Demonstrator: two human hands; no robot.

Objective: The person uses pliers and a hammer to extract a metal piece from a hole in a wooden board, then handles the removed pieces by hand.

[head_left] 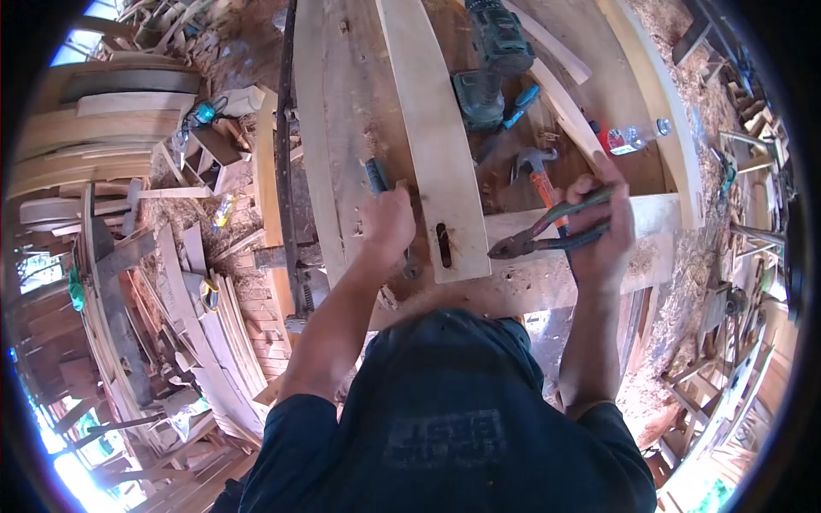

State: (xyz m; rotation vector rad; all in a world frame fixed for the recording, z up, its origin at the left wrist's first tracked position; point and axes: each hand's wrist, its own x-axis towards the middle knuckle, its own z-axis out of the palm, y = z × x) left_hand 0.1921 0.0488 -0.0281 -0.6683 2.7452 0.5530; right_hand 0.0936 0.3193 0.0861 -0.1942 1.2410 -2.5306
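My right hand (605, 235) holds pliers (547, 224) with red and green handles. The handles are spread, and the dark jaws point left at the end of a pale board (428, 128). Near that end, the board has a dark elongated slot (444, 245). To the left of the board, my left hand (390, 221) is closed over a tool with a dark blue-green handle (375, 176); the hand hides most of it, so its kind is unclear. A claw hammer (541, 184) with an orange handle lies beside my right hand, partly behind the pliers.
A cordless drill (489, 68) stands on the workbench (539, 291) beyond the board, with a light-blue-handled tool (520, 106) beside it. A plastic bottle (633, 137) lies at the right. Stacked timber (128, 111) fills the left floor; wood shavings lie about.
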